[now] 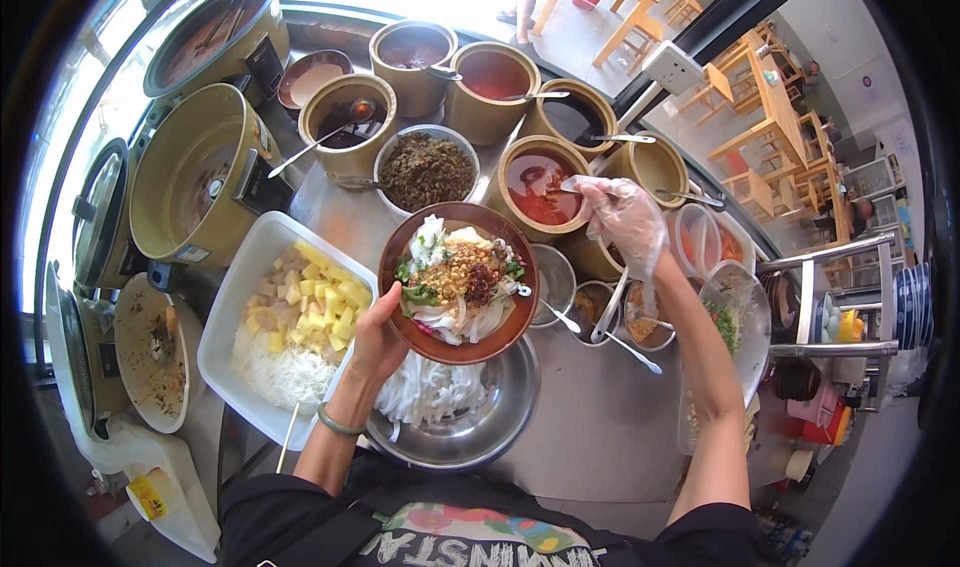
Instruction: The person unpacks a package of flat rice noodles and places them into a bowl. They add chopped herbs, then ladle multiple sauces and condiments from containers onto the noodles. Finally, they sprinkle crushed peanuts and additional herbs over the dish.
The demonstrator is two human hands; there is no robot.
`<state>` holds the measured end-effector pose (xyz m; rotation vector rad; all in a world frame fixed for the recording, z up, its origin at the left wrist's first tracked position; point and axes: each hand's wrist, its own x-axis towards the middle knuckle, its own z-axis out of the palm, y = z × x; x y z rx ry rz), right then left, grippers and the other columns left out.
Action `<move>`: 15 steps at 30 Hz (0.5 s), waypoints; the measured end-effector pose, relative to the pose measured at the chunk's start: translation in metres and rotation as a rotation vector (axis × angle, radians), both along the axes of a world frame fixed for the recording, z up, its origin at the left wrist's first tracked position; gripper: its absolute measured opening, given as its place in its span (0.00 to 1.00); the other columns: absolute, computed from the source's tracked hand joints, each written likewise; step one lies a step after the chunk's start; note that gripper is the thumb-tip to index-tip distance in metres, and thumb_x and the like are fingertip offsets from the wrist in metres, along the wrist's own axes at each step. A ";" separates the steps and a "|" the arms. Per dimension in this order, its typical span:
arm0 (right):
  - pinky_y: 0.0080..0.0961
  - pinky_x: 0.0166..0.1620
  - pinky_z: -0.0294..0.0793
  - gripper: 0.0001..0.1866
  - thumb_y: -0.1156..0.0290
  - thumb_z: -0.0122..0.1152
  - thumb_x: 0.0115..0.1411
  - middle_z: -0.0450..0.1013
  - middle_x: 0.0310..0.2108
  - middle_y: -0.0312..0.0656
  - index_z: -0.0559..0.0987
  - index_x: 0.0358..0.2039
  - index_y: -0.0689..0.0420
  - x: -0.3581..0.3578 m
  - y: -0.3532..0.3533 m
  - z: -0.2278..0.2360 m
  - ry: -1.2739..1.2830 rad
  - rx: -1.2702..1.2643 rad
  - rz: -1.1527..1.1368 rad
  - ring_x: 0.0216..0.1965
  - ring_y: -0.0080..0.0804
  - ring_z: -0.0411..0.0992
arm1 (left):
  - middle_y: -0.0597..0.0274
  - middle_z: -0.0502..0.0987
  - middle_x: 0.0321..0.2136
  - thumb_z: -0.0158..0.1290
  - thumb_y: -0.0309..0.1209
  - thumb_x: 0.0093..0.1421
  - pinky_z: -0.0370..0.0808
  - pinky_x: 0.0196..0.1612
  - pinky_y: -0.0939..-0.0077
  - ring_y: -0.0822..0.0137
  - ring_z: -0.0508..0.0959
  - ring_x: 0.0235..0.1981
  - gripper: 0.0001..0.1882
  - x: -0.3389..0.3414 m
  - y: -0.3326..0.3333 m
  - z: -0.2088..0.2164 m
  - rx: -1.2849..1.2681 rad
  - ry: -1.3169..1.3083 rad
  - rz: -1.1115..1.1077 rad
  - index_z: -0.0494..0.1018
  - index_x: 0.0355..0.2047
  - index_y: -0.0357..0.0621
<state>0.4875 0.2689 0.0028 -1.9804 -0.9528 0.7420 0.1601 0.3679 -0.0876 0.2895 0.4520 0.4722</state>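
My left hand [372,339] grips a brown bowl [396,252] by its left rim, with the thumb over the edge. Inside lie white noodles [485,325], topped with chopped peanuts [462,259], dark red flakes [484,285] and green leaves [412,301]. Just beyond the bowl, my right hand [632,212], in a clear plastic glove, pinches the handle end of a spoon [571,184] at a tan pot of red chili oil [540,205]. The spoon's bowl cannot be made out in the oil. Below the held bowl stands a steel basin [515,407] with white noodles.
A white tub [225,342] of yellow cubes and shredded white food stands at left, beside large cookers [165,182]. Sauce pots [492,70] and a bowl of dark mince [428,170] crowd the back. Small cups with spoons [600,307] and a rack [840,349] are at right.
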 end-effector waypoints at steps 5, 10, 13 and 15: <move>0.14 0.23 0.64 0.10 0.68 0.59 0.63 0.73 0.21 0.32 0.82 0.37 0.60 -0.001 -0.009 0.019 0.043 0.071 0.063 0.19 0.15 0.65 | 0.49 0.68 0.57 0.41 0.37 0.68 0.65 0.61 0.56 0.54 0.70 0.57 0.24 0.001 0.001 -0.004 0.004 -0.001 -0.010 0.60 0.59 0.33; 0.10 0.21 0.60 0.08 0.70 0.60 0.62 0.72 0.21 0.31 0.81 0.35 0.61 0.003 -0.010 0.030 0.218 0.149 -0.098 0.19 0.12 0.64 | 0.50 0.68 0.57 0.41 0.37 0.69 0.64 0.61 0.57 0.55 0.70 0.57 0.24 0.008 0.002 -0.003 0.001 -0.036 -0.019 0.60 0.59 0.33; 0.08 0.20 0.59 0.07 0.70 0.61 0.61 0.72 0.20 0.31 0.78 0.37 0.58 0.003 -0.002 0.013 0.370 0.415 -0.263 0.17 0.11 0.63 | 0.50 0.66 0.59 0.40 0.38 0.68 0.59 0.64 0.55 0.53 0.67 0.59 0.26 0.014 0.001 -0.002 0.014 0.007 -0.029 0.59 0.61 0.34; 0.07 0.20 0.61 0.11 0.66 0.58 0.64 0.74 0.22 0.33 0.78 0.42 0.59 0.001 0.004 -0.002 0.332 0.352 -0.263 0.18 0.11 0.65 | 0.50 0.66 0.59 0.40 0.38 0.68 0.59 0.64 0.55 0.53 0.67 0.59 0.26 0.017 -0.001 -0.002 0.001 0.021 -0.033 0.59 0.61 0.34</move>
